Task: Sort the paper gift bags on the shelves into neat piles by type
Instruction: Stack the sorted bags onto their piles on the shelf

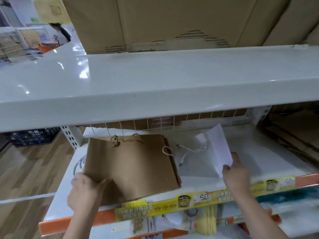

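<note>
A stack of brown kraft paper bags (133, 161) lies flat on the left part of the white middle shelf (259, 152), twisted handles toward the back. My left hand (86, 190) grips the stack's near left corner, thumb on top. To the right lies a white paper bag (195, 163) with a grey-white twisted cord handle. My right hand (236, 171) pinches the near edge of a raised white flap of paper (219, 145), tilted up off the shelf. Part of another white bag with a cord handle (79, 163) pokes out from under the brown stack at its left.
A white upper shelf (155, 87) juts out overhead with large cardboard boxes (155, 19) on it. A wire grid backs the middle shelf. An orange and yellow price strip (172, 204) runs along the shelf front. Coloured bags sit on the shelf below (198, 221). Wood floor lies left.
</note>
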Motion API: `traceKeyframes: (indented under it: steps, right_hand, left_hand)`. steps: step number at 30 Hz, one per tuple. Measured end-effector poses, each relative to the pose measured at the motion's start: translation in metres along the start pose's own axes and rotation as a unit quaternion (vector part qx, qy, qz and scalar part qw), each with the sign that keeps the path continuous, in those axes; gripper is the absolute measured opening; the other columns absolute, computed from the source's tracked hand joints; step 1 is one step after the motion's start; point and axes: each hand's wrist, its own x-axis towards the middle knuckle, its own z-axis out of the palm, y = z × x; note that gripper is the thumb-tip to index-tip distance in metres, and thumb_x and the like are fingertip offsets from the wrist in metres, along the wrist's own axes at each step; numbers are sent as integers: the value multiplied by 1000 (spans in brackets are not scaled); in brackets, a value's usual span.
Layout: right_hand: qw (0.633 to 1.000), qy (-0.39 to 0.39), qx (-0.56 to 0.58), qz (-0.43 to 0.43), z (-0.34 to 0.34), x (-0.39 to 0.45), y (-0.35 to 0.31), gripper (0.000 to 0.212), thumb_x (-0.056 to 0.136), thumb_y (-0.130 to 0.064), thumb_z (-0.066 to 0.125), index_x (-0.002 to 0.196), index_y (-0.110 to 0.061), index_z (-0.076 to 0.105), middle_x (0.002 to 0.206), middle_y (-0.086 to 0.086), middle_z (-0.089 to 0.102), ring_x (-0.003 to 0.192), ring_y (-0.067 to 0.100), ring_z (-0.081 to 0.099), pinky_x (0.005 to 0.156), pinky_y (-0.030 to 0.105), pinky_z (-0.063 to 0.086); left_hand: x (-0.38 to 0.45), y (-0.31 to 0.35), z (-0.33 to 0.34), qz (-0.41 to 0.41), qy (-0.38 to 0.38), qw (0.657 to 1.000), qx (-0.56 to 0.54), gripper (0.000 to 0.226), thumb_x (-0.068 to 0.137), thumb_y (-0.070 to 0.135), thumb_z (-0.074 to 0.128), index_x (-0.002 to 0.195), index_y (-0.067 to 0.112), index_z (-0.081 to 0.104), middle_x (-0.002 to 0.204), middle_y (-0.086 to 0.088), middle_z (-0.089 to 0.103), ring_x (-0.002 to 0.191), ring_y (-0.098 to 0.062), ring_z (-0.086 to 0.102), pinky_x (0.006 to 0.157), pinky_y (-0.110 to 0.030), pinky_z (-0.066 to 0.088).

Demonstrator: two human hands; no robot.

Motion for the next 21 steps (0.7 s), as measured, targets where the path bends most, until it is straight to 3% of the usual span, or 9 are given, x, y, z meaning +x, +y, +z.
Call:
traceKeyframes:
  steps: [2,5,8,11,15,19,21]
  right_hand:
    - [1000,6,-5,-1,-1,-2,0,42,91,-3,46,131,-15,40,82,24,62,67,38,59,56,34,43]
    - [999,30,18,1,-4,-3,1,48,92,-5,45,137,-20,36,81,19,60,64,36,58,56,36,45]
    - [995,38,89,32,-10,-2,2,50,92,-5,45,137,-25,35,92,15,60,71,39,60,61,41,50]
    - [976,43,205,61,-19,-2,5,48,90,-1,47,130,-27,42,98,2,56,82,35,59,75,52,56]
    - [940,60,326,78,-27,0,19,48,91,2,48,130,-27,46,108,-1,53,85,19,56,79,44,57]
    - [906,65,410,81,-38,7,33,47,93,4,46,127,-29,48,111,-4,55,93,20,57,73,32,56]
    - [897,61,428,88,-46,12,40,46,94,3,46,124,-32,48,105,-14,56,90,20,61,67,30,57]
  left_hand:
    - [4,-1,-6,4,-28,998,-59,52,77,39,75,95,4,41,105,-28,61,96,-46,58,74,-44,41]
    - [8,3,-14,54,-37,991,-120,27,85,18,66,105,9,51,101,-22,65,91,-41,59,70,-39,42]
    - [5,12,-21,85,4,977,-193,34,83,7,54,113,21,55,96,-14,64,80,-37,56,61,-35,39]
    - [-2,22,-29,75,20,955,-286,32,83,7,55,100,34,57,85,-4,63,69,-26,54,57,-34,39]
    - [-9,28,-38,41,-20,913,-406,41,81,8,59,77,50,59,85,-1,66,73,-28,59,72,-43,50]
    - [-26,37,-36,24,-24,900,-436,29,74,14,59,83,42,62,85,-2,67,78,-34,63,78,-53,54]
    - [-35,44,-31,17,-18,893,-449,30,76,13,60,85,42,61,92,-4,67,82,-33,63,81,-50,53]
